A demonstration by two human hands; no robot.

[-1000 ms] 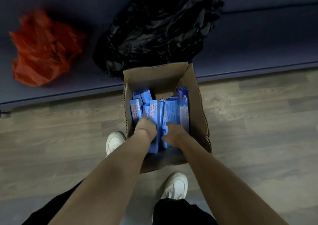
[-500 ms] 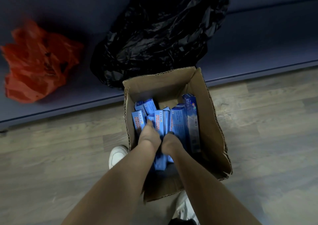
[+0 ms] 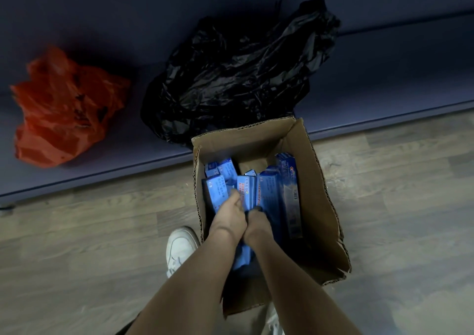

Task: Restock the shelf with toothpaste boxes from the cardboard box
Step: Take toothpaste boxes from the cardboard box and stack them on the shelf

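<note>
Nearest the camera, both forearms reach down into the open cardboard box (image 3: 318,206), which stands on the wood floor (image 3: 102,232) beside a white shoe (image 3: 179,247). The left hand (image 3: 228,216) and right hand (image 3: 257,228) are close together, wrists nearly touching, each curled round the blue toothpaste boxes (image 3: 272,196) in the middle of the pile; the fingertips are buried among the packs, so the exact grip cannot be told. Restocking looks barely begun: the carton holds many packs, standing or leaning on end, thin blue cartons with red and white print. Beyond lies a dark low shelf (image 3: 384,83), bearing only a black plastic bag (image 3: 238,73) and an orange bag (image 3: 66,104), no toothpaste.
</note>
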